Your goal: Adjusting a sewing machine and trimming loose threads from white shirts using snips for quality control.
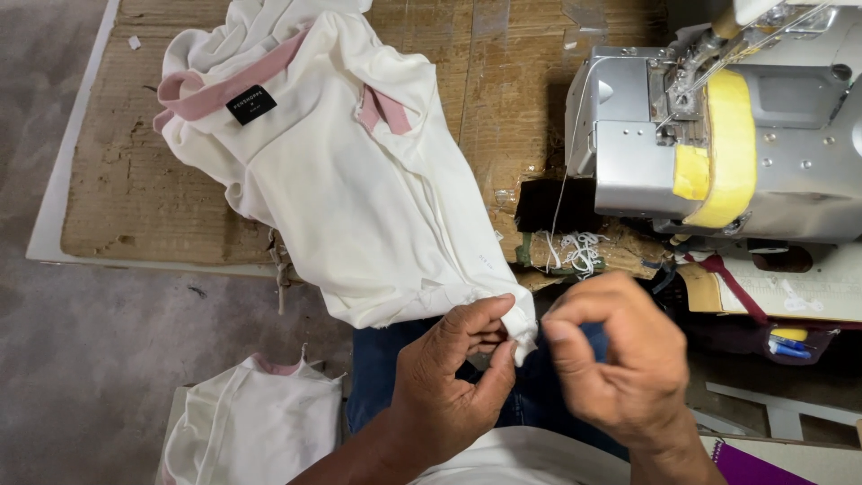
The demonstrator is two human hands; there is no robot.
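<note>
**White cloth pinched at the worktop's near edge**

White knit fabric fills the middle of the view: a white garment [359, 189] with pink trim lies spread over the worktop [126, 198], and its lower corner hangs off the near edge. The left hand [453, 377] pinches that corner between thumb and fingers. The right hand [620, 359] hovers just beside it, thumb and forefinger drawn together; whether a thread sits between them cannot be told. The two hands are close but apart.

Below them shows blue denim [377, 368] on the person's lap. To the lower left, a second white piece [256, 427] with a pink edge rests on a lower surface. At the lower right corner lies a purple sheet [750, 467].

On the garment, near its pink neckband [224, 90], sits a small black rectangular label [250, 104], tilted, with pale print too small to make out.

The worktop is covered with brown, worn cardboard [503, 81] over a pale board. To the right stands a grey sewing machine [718, 135] with a wide band of yellow tape [723, 148] wrapped round its arm. Under its front lies a tangle of white thread scraps [579, 251], beside a dark pad [548, 205]. A dark red strip [732, 283] lies on the machine table further right, with small blue and yellow items [788, 341] near it.
</note>
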